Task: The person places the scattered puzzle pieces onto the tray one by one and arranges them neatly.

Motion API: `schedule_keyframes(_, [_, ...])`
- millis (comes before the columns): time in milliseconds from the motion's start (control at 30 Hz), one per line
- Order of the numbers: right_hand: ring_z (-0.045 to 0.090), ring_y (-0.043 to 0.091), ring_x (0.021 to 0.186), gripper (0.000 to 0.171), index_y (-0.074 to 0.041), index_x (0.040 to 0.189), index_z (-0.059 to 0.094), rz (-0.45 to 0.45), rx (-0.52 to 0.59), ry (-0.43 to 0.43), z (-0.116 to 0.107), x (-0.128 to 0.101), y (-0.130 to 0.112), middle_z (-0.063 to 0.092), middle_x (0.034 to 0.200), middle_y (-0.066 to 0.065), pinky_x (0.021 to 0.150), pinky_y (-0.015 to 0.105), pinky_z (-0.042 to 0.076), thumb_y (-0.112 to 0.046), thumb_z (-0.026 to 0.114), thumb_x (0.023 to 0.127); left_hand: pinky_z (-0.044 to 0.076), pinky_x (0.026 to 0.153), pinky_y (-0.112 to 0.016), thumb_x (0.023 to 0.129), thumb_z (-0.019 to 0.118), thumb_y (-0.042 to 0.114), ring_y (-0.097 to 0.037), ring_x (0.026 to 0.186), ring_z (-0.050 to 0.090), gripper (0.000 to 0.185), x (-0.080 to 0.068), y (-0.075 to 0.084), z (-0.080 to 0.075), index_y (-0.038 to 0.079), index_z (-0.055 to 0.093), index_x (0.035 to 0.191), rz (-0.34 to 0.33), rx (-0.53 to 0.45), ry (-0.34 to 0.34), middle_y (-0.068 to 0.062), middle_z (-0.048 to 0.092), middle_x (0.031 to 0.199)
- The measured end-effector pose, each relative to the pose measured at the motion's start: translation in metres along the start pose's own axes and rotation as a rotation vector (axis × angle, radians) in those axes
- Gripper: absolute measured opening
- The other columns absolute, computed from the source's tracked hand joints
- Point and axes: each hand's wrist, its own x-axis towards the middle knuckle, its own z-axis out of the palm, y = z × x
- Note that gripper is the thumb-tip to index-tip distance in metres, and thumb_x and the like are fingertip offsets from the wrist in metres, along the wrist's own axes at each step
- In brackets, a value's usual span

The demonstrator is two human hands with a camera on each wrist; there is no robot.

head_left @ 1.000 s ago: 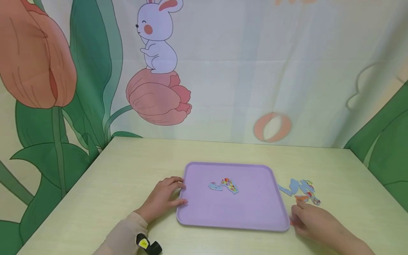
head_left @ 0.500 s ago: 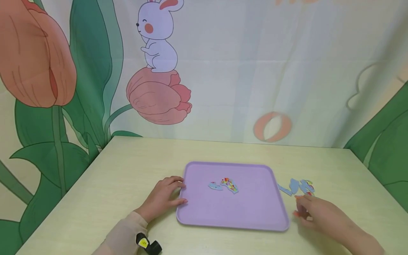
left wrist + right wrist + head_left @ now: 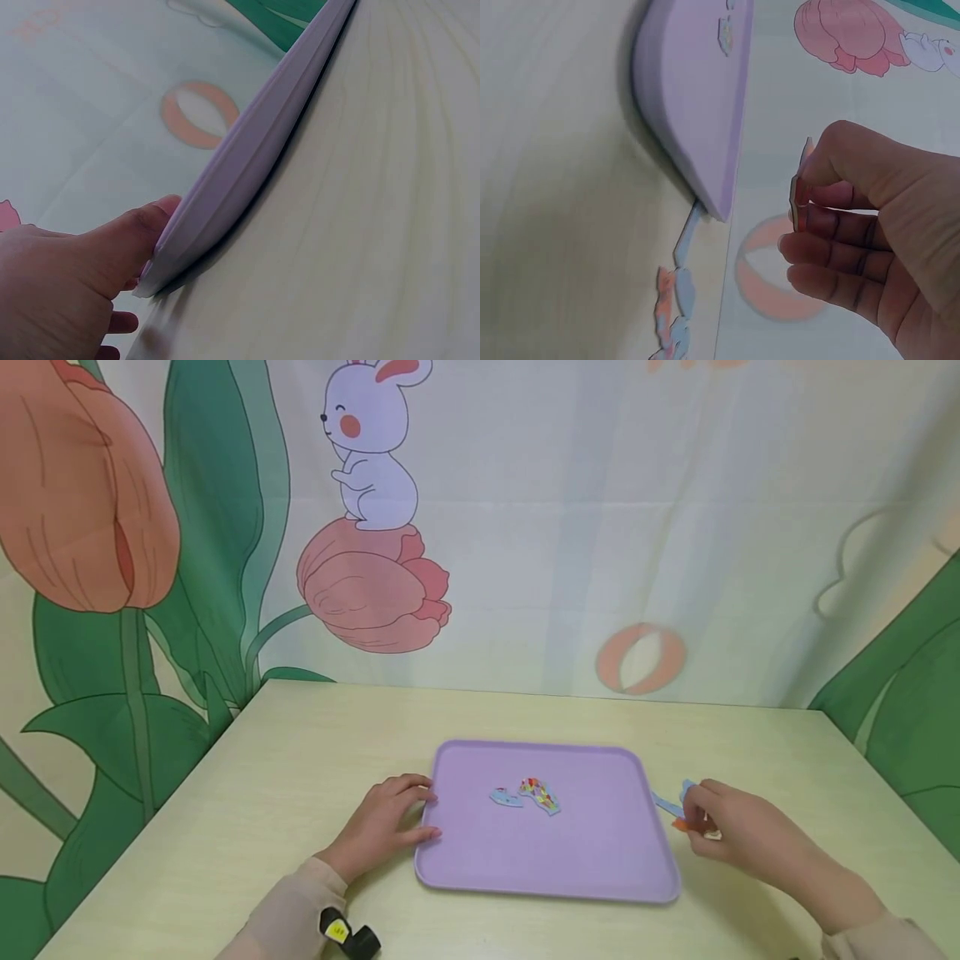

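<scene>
A lilac tray (image 3: 600,860) lies flat on the pale wooden table (image 3: 300,760). Two small colourful puzzle pieces (image 3: 527,795) lie near its middle. My left hand (image 3: 420,815) rests against the tray's left rim, fingers relaxed; in the left wrist view a fingertip (image 3: 154,219) touches the rim (image 3: 247,169). Just right of the tray, my right hand (image 3: 693,822) is raised slightly off the table. It pinches a thin orange-edged puzzle piece (image 3: 798,191) between thumb and fingers. A blue piece (image 3: 666,804) shows beside that hand; the others are hidden in the head view.
Several loose puzzle pieces (image 3: 673,304) lie in a row on the table by the tray's right corner (image 3: 705,187). A printed cloth backdrop (image 3: 525,527) hangs behind the table's far edge. A small black and yellow device (image 3: 347,935) sits at my left wrist.
My right hand has moved away from me along the tray's right side, covered the loose pieces and lifted one. The left hand and the tray have stayed put.
</scene>
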Motion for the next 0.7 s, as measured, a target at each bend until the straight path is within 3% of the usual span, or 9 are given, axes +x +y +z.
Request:
schedule_keyframes(367, [0.047, 0.0, 0.064, 0.024, -0.02, 0.074, 0.05, 0.015, 0.075, -0.05, 0.002, 0.033, -0.015, 0.048, 0.072, -0.012, 0.056, 0.017, 0.04, -0.011, 0.072, 0.077, 0.044, 0.099, -0.046, 0.076, 0.078, 0.038, -0.028, 0.116, 0.057, 0.041, 0.0, -0.001, 0.002, 0.012, 0.067, 0.107, 0.004, 0.001, 0.003, -0.006, 0.061, 0.125])
schedule_keyframes(700, [0.041, -0.001, 0.063, 0.019, -0.017, 0.075, 0.052, 0.005, 0.112, -0.038, 0.019, 0.059, -0.024, 0.05, 0.071, -0.01, 0.056, 0.018, 0.038, -0.008, 0.068, 0.073, 0.044, 0.098, -0.045, 0.076, 0.078, 0.037, -0.027, 0.115, 0.057, 0.042, 0.001, -0.002, 0.003, 0.011, 0.068, 0.107, 0.008, -0.007, 0.019, -0.005, 0.062, 0.125])
